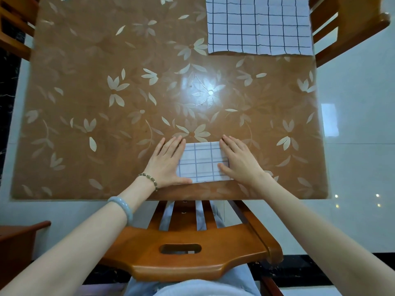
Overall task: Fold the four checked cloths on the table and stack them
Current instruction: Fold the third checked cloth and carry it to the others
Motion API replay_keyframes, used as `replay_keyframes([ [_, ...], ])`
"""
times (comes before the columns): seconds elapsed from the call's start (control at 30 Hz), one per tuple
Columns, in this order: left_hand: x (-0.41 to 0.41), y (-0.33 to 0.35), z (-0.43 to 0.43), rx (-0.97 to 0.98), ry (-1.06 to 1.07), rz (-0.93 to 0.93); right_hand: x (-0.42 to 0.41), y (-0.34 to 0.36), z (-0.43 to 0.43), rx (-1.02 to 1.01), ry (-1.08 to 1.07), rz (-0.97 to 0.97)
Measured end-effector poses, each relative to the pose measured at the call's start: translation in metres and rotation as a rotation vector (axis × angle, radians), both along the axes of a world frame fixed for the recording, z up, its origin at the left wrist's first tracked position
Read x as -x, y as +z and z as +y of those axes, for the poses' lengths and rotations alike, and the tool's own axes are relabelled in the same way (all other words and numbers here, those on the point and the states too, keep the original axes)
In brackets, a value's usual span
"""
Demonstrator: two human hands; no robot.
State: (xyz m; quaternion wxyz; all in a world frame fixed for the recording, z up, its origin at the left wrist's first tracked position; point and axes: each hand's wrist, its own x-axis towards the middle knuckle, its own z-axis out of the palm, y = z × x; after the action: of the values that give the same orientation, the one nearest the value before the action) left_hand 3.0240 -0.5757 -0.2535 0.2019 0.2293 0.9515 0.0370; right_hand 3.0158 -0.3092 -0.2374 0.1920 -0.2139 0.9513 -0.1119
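Note:
A small folded checked cloth [203,161], white with dark grid lines, lies near the table's front edge. My left hand [167,162] lies flat on its left end and my right hand [237,160] lies flat on its right end, fingers spread and pointing away from me. Neither hand grips the cloth; both press down on it. A larger unfolded checked cloth [259,24] lies spread at the far right corner of the table, and I cannot tell whether more cloths lie under it.
The table [106,92] has a glossy brown cover with a pale flower pattern. A wooden chair back [192,248] stands between me and the table's front edge. More wooden chairs stand at the far left [15,24] and far right [346,28].

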Motion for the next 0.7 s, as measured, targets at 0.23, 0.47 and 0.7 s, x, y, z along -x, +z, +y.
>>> replay_keyframes([
  [0.23, 0.025, 0.015, 0.011, -0.108, 0.122, -0.005, 0.031, 0.012, -0.016, -0.029, -0.148, -0.07],
  [0.47, 0.037, 0.027, 0.033, -0.265, 0.338, -0.215, 0.041, 0.015, -0.019, -0.075, -0.164, -0.142],
  [0.7, 0.027, 0.048, 0.005, -0.718, 0.692, -0.476, 0.04, 0.037, -0.002, 0.608, -0.611, -0.711],
])
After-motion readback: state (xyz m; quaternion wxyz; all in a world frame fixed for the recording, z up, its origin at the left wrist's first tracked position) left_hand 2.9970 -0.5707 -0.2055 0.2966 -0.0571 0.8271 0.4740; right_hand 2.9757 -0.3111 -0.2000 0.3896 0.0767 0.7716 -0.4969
